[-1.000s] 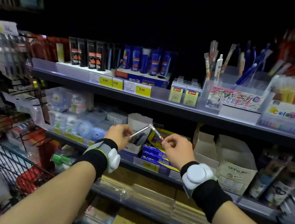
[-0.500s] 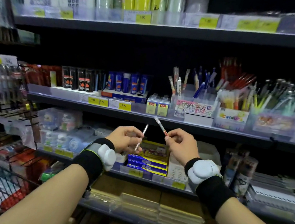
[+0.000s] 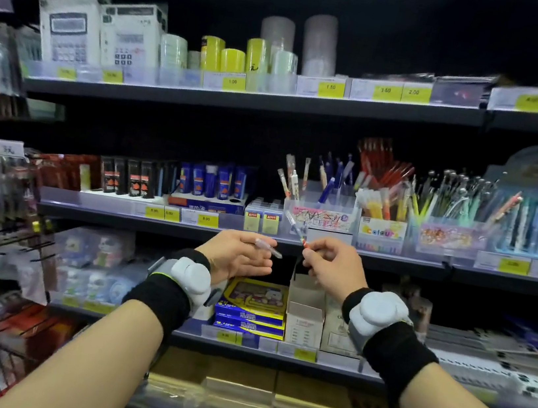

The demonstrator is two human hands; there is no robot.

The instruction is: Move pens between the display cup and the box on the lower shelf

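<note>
- The left hand (image 3: 236, 254) covers the rear end of its pen (image 3: 267, 248), which is blurred.
- The right hand (image 3: 331, 264) hides the lower end of its red-tipped pen (image 3: 295, 228).
- The right hand and wrist hide part of the open box (image 3: 306, 309).
- The price tags (image 3: 232, 81) are partly too blurred to read.

Hands: both have risen from the lower shelf to the pen shelf's edge.
left hand (image 3: 236, 254): fingers now loosened, its clear pen (image 3: 268, 248) lying nearly level.
right hand (image 3: 330, 264): red-tipped pen (image 3: 295, 226) now just before the display cup (image 3: 322, 218).
</note>
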